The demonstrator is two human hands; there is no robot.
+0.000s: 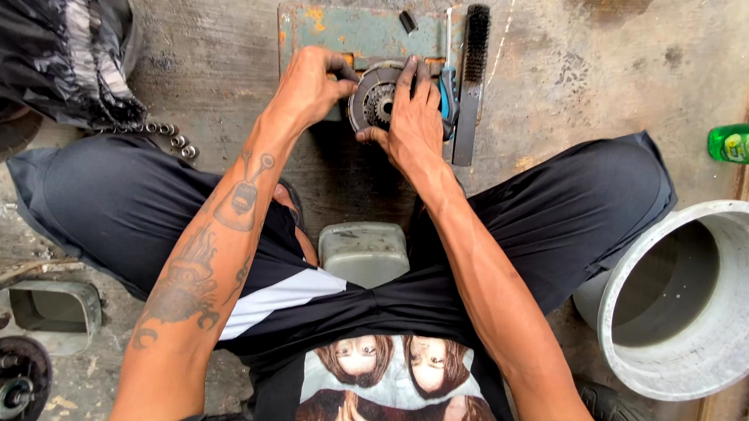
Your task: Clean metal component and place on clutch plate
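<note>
A round metal clutch-like part point(377, 101) with a toothed centre rests on a worn, rusty green metal plate point(357, 29) on the concrete floor. My left hand point(312, 86) grips the part's left rim, fingers curled over it. My right hand point(414, 120) lies over its right side, fingers spread across the top, thumb at the lower edge. A blue-handled tool point(448, 96) lies just right of the part, beside a long black wire brush point(471, 80).
A grey plastic bucket point(726, 352) stands at right, with a green bottle point(746, 143) above it. A small grey container point(364, 252) sits between my knees. Sockets point(171, 136) and black plastic point(49, 40) lie at left. A metal tray point(54, 310) and wheel hub point(3, 379) are at lower left.
</note>
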